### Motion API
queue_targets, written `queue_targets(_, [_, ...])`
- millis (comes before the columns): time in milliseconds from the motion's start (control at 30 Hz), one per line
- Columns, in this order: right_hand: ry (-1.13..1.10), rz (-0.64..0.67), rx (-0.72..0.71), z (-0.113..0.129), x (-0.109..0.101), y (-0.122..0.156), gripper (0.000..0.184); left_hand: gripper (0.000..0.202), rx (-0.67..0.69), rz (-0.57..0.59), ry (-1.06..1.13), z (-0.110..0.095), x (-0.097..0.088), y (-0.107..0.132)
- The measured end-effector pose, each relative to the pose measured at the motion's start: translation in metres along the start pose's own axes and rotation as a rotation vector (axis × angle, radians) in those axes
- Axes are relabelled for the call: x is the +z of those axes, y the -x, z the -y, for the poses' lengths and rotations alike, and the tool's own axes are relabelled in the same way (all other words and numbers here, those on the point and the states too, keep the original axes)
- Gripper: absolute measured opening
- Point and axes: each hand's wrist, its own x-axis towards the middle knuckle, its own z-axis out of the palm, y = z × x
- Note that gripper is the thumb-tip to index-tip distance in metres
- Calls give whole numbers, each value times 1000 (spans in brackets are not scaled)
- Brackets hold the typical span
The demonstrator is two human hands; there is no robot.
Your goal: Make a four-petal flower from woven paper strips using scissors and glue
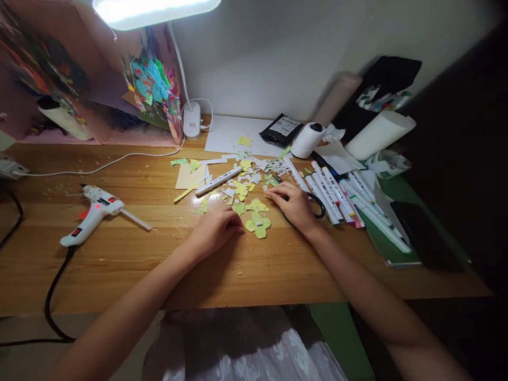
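My left hand [216,230] rests on the wooden table with its fingers curled in; whether anything is inside them is hidden. Just right of its fingertips lies a yellow-green four-petal paper flower [261,226] with a small whitish piece at its middle. Thumb and forefinger of my right hand [294,207] are pinched together over the paper scraps [240,188]; anything between them is too small to make out. Scissors with black handles [318,205] lie partly hidden under that hand. A white marker [219,181] lies across the scraps beyond my left hand.
At left is a white glue gun [93,217] with a glue stick in its back and a black cable. Several markers [329,196] lie at right. Behind stand a white sheet [222,132] with a small yellow flower [245,141], a black packet [281,129] and a white roll [381,135].
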Motion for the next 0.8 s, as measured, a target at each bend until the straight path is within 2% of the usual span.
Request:
queue_targets(167, [68,13,-27,-1,-2,0,5,11,-15,-30,-3,-1,-3,0])
queue_targets(333, [121,1,-39,-1,-4,1,12,12,-113,-206,15,8,-15,0])
queue_targets(433, [126,22,-36,0,-4,1,10,8,-157,-317,-1,15,-22,-1])
queue_targets(567, [106,28,-8,2,-5,2,4,9,-181,-334,-34,20,-30,0])
queue_targets(633, [107,20,2,3,-6,3,5,13,-155,-271,-11,22,-36,2])
queue_targets(800, [131,-11,-12,1,-8,2,6,22,-58,203,184,25,-51,9])
